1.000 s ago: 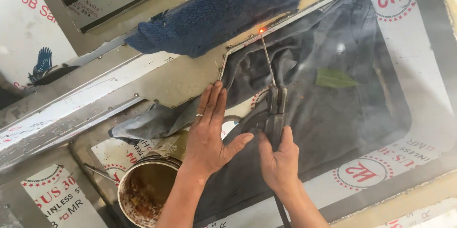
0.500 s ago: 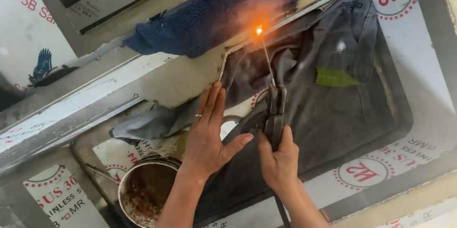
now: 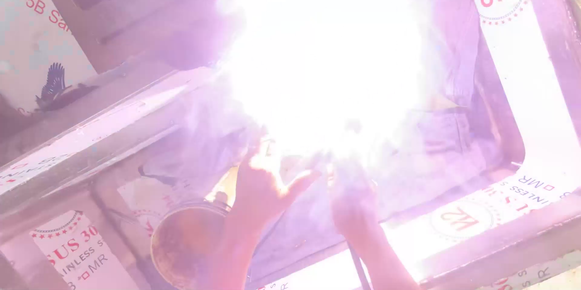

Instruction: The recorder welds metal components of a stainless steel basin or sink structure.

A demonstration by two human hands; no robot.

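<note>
Welding glare (image 3: 327,54) whites out the upper middle of the head view, just above both hands. Left hand (image 3: 263,184) rests spread, thumb out, on dark cloth (image 3: 460,138) over a metal frame (image 3: 544,102). Right hand (image 3: 351,205) sits just beside it; whether it grips anything cannot be told. Round tin (image 3: 181,244) stands lower left.

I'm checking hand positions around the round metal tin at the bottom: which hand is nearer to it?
Left. The left hand is just up and right of the tin; the right hand is farther right.
</note>
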